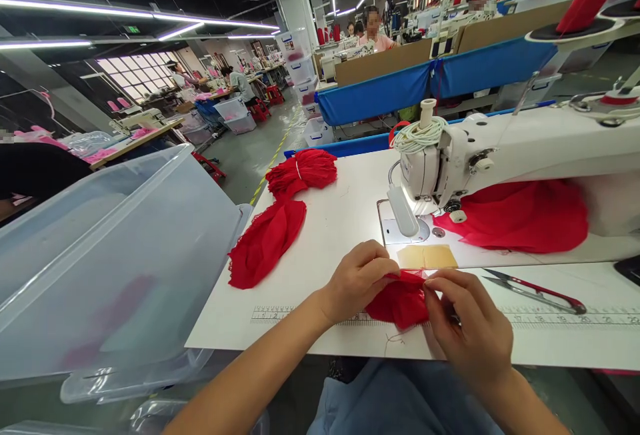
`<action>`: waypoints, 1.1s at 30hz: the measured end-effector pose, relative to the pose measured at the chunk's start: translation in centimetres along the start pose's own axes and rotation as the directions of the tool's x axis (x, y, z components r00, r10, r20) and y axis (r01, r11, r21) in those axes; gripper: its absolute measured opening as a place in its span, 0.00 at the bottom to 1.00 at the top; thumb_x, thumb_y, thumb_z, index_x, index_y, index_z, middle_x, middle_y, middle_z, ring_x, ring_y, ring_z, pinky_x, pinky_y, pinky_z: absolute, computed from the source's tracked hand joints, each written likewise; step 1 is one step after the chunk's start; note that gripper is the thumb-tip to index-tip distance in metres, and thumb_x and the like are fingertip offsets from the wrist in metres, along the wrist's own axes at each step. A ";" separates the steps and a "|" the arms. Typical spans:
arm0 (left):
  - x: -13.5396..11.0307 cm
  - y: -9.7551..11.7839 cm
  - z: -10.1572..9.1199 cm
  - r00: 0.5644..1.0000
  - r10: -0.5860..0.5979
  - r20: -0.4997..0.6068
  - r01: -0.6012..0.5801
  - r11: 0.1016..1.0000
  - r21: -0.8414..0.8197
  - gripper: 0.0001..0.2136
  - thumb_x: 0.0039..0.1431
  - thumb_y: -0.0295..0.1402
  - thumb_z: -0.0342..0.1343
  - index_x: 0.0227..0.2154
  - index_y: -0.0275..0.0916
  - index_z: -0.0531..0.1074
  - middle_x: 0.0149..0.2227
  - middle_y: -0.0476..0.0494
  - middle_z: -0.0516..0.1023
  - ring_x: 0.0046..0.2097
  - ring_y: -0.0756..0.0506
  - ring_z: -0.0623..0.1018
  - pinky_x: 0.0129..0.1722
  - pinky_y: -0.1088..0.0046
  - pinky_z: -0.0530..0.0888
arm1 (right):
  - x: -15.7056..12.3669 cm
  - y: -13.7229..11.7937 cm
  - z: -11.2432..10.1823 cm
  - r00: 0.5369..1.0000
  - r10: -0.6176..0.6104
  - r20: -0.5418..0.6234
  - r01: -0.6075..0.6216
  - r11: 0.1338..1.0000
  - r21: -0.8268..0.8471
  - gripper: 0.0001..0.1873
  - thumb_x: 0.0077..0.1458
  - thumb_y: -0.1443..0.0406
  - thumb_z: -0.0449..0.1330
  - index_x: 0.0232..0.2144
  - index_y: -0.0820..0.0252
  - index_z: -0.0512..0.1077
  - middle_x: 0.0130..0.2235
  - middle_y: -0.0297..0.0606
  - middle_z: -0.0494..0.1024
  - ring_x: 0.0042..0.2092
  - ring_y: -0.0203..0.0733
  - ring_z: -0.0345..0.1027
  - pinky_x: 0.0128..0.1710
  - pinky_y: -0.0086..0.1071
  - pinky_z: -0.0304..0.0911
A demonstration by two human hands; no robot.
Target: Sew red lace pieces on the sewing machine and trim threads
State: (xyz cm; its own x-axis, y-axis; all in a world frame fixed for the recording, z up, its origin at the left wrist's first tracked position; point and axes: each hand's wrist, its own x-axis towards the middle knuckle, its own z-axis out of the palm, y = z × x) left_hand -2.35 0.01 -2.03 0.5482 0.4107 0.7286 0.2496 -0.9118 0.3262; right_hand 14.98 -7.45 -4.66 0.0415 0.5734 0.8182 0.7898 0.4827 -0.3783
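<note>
My left hand (pixel 357 279) and my right hand (pixel 473 331) both pinch a small piece of red fabric (pixel 400 300) at the near edge of the white sewing table (pixel 340 221). The fabric is bunched between the two hands, just in front of the sewing machine (pixel 500 151) and its needle plate. A yellow patch (pixel 427 257) lies on the table just beyond my fingers.
A bundle of red fabric pieces (pixel 285 211) lies on the table's left side. More red fabric (pixel 525 215) sits under the machine arm. Red-handled thread snips (pixel 537 289) lie to the right. A clear plastic bin (pixel 110 255) stands at left. Other people work at distant tables.
</note>
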 end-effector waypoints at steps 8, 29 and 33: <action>-0.3 0.0 0.2 1.000 -0.011 -0.022 0.012 0.999 0.031 0.08 0.66 0.30 0.50 0.38 0.39 0.75 0.31 0.49 0.65 0.31 0.52 0.69 0.29 0.78 0.71 | 0.5 0.1 -0.4 0.997 -0.065 0.031 0.065 0.998 0.001 0.13 0.57 0.75 0.57 0.41 0.55 0.73 0.37 0.39 0.76 0.25 0.31 0.70 0.22 0.24 0.64; 0.7 -2.4 1.6 0.996 0.084 -0.030 -0.077 0.980 0.186 0.09 0.67 0.28 0.46 0.31 0.38 0.68 0.29 0.48 0.72 0.31 0.50 0.70 0.32 0.74 0.70 | 1.8 2.4 0.7 0.977 -0.212 -0.005 0.208 0.965 -0.159 0.08 0.56 0.75 0.60 0.38 0.61 0.71 0.34 0.40 0.83 0.24 0.31 0.71 0.28 0.25 0.64; 0.8 -2.8 2.2 0.993 0.106 -0.043 -0.098 0.981 0.166 0.09 0.67 0.28 0.46 0.32 0.38 0.68 0.29 0.48 0.71 0.31 0.50 0.70 0.32 0.75 0.70 | 2.0 2.8 1.0 0.989 -0.144 0.026 0.146 0.971 -0.187 0.05 0.57 0.73 0.59 0.34 0.60 0.70 0.32 0.36 0.81 0.19 0.27 0.61 0.20 0.25 0.56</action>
State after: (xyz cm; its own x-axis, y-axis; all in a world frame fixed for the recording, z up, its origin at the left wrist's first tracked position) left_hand -0.82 2.90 -3.72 0.5364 0.3110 0.7846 0.3242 -0.9342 0.1487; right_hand 16.65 -4.36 -4.51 -0.0885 0.5151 0.8526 0.8877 0.4290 -0.1670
